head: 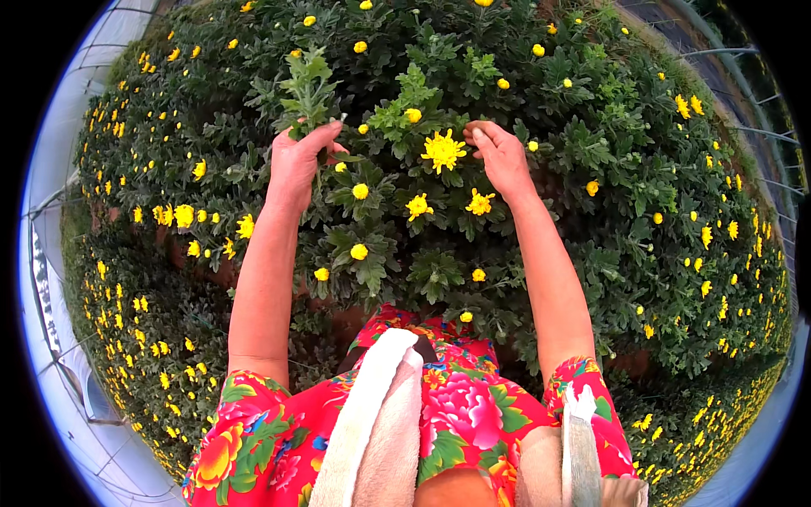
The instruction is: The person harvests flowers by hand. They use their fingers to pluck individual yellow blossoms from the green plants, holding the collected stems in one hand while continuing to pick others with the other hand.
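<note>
A bunch of leafy chrysanthemum shoots (308, 82) stands upright in my left hand (298, 158), with the fingers wrapped around the stems. A small pale tip shows by that thumb; I cannot tell what it is. My right hand (500, 155) reaches among the plants, thumb against its curled fingers. Its fingertips are just right of a large open yellow chrysanthemum bloom (443, 151). Whether they pinch a stem or leaf is hidden. Between my hands rises a light green shoot (405, 104) with a yellow bud (413, 115) beside it.
Two half-open yellow blooms, one left (418, 206) and one right (479, 202), sit below the large one. Dense chrysanthemum foliage (437, 275) spreads all around. Plastic greenhouse sheeting (57, 405) curves along the left rim, and metal hoops (722, 51) stand at right. A towel (367, 431) hangs down my front.
</note>
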The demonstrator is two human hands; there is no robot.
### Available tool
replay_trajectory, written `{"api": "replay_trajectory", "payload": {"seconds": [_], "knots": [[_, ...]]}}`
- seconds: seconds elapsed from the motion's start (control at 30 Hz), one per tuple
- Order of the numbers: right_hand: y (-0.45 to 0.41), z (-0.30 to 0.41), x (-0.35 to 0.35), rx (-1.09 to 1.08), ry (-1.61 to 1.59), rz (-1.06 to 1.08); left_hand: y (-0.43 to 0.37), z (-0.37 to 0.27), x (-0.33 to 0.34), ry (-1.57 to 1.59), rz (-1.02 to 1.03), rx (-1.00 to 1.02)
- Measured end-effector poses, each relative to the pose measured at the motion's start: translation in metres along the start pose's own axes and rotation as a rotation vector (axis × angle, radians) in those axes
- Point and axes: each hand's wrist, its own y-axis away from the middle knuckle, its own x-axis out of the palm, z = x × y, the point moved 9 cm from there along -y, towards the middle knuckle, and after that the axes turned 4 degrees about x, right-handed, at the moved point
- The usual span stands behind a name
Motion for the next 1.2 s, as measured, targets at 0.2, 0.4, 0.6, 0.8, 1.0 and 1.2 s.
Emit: {"api": "replay_trajectory", "payload": {"seconds": [0.2, 0.4, 0.6, 0.8, 1.0, 1.2], "knots": [[-0.109, -0.026, 0.045, 0.14, 0.316, 0.313, -0.023, 0.048, 0.029, -0.223, 0.167, -0.205], [-0.097, -0.027, 0.114, 0.186, 0.32, 0.675, -0.056, 0.05, 0.061, -0.265, 0.353, -0.069], [-0.093, -0.056, 0.107, 0.332, 0.143, 0.536, -0.066, 0.058, 0.069, -0.209, 0.335, -0.006], [-0.112, -0.132, 0.036, 0.62, 0.598, 0.05, -0.058, 0.062, 0.056, -0.072, 0.249, -0.019], [-0.084, -0.063, 0.089, 0.352, 0.046, 0.446, -0.062, 0.057, 0.052, -0.054, 0.2, -0.117], [-0.081, -0.05, 0.081, 0.409, 0.208, 0.312, -0.082, 0.062, 0.075, -0.09, 0.235, -0.138]]}}
